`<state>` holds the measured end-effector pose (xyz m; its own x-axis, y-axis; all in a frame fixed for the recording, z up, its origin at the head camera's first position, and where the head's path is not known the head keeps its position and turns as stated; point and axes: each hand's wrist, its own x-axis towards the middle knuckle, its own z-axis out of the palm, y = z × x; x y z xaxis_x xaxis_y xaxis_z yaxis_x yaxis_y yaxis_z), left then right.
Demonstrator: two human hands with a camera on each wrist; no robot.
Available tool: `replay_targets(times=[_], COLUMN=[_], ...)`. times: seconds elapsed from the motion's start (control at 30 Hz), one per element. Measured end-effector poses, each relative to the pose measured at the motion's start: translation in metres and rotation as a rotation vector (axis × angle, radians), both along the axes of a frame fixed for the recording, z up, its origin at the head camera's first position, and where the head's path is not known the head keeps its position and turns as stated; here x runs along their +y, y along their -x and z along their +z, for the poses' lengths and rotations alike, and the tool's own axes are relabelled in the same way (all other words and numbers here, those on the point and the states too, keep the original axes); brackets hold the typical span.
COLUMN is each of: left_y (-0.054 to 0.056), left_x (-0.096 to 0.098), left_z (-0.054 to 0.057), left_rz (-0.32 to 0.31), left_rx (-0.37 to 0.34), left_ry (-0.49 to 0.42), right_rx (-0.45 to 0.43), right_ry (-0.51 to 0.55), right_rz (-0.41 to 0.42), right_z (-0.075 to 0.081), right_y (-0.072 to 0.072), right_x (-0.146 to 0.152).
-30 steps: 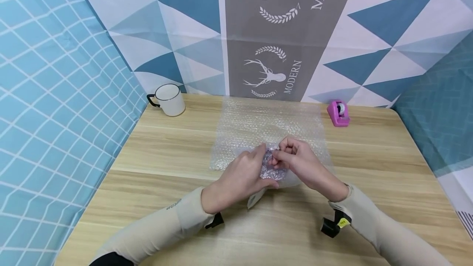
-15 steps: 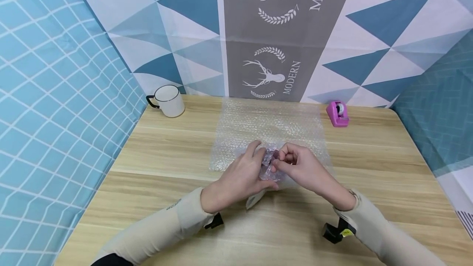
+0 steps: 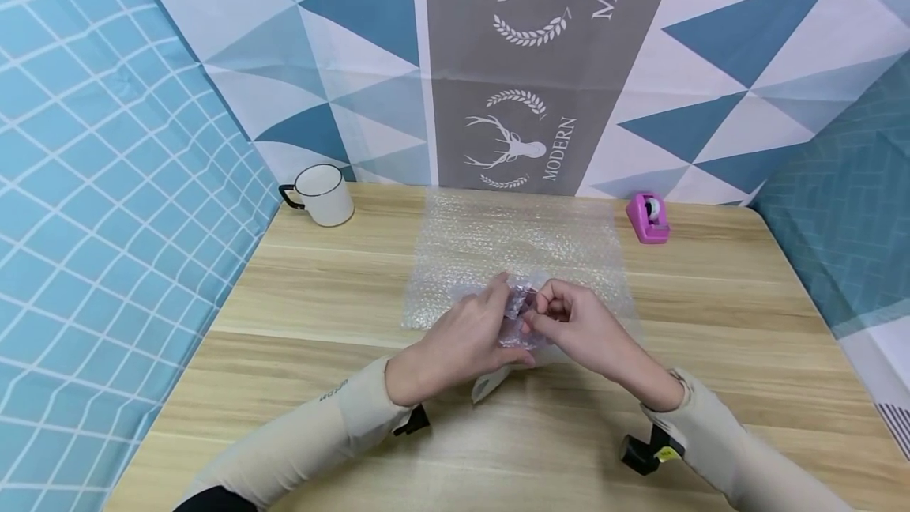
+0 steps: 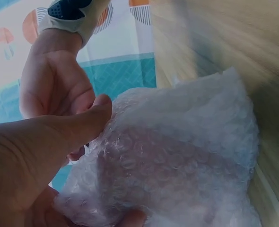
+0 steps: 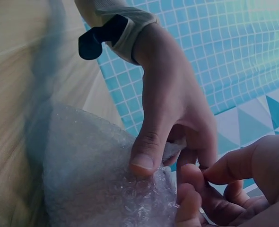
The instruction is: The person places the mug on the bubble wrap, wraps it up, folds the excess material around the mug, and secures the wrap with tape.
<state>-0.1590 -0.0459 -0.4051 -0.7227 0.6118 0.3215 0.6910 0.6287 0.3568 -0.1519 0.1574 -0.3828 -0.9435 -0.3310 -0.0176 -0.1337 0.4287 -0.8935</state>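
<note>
A bubble-wrapped bundle [image 3: 519, 330] is between both hands over the middle of the table. My left hand [image 3: 458, 330] grips its side, with the thumb along the near side and the fingers around the far side. At the gathered top, the thumb and bent fingers of my right hand [image 3: 579, 326] pinch the wrap. Seen from the left wrist, the bubble wrap [image 4: 177, 156] is cloudy and hides what is inside. In the right wrist view the fingertips of both hands come close together above the wrap [image 5: 101, 170]. A pale flap [image 3: 490, 384] shows under the left hand.
Behind the hands, a flat sheet of bubble wrap [image 3: 522, 231] covers part of the wooden table [image 3: 320, 287]. A white mug [image 3: 327, 197] with a black handle stands at the back left. A pink tape dispenser [image 3: 648, 218] sits at the back right.
My left forefinger lifts off the bundle half a second ago and is back down on it now. My right hand has shifted slightly down toward me since a second ago, still at the bundle's top.
</note>
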Motion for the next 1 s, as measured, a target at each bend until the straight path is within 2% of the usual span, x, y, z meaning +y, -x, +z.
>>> replay_targets(times=[0.1,0.23,0.47,0.57,0.67,0.87,1.0], left_y=[0.001,0.003,0.006,0.007,0.009,0.009,0.008], left_x=[-0.001,-0.001,0.001,0.001,0.000,0.000,-0.001], left_z=[0.000,0.001,0.005,0.006,0.007,0.006,0.004], left_rz=[-0.014,-0.017,0.005,0.006,0.012,0.043,0.028], left_rx=[-0.013,-0.033,-0.053,-0.068,-0.091,-0.121,-0.133], left_ry=[-0.014,-0.023,0.026,0.044,0.049,0.059,0.035], right_rx=[0.028,-0.012,-0.209,-0.218,-0.178,-0.063,-0.052], right_ry=[0.004,0.071,0.364,0.428,0.366,0.032,-0.087], right_rz=[-0.010,-0.029,-0.077,-0.085,-0.081,-0.096,-0.077], right_z=[0.000,0.001,-0.005,-0.011,-0.012,-0.011,-0.013], right_y=[-0.004,-0.009,-0.016,-0.021,-0.022,-0.006,0.006], right_x=[0.000,0.001,-0.004,-0.005,-0.004,0.008,0.009])
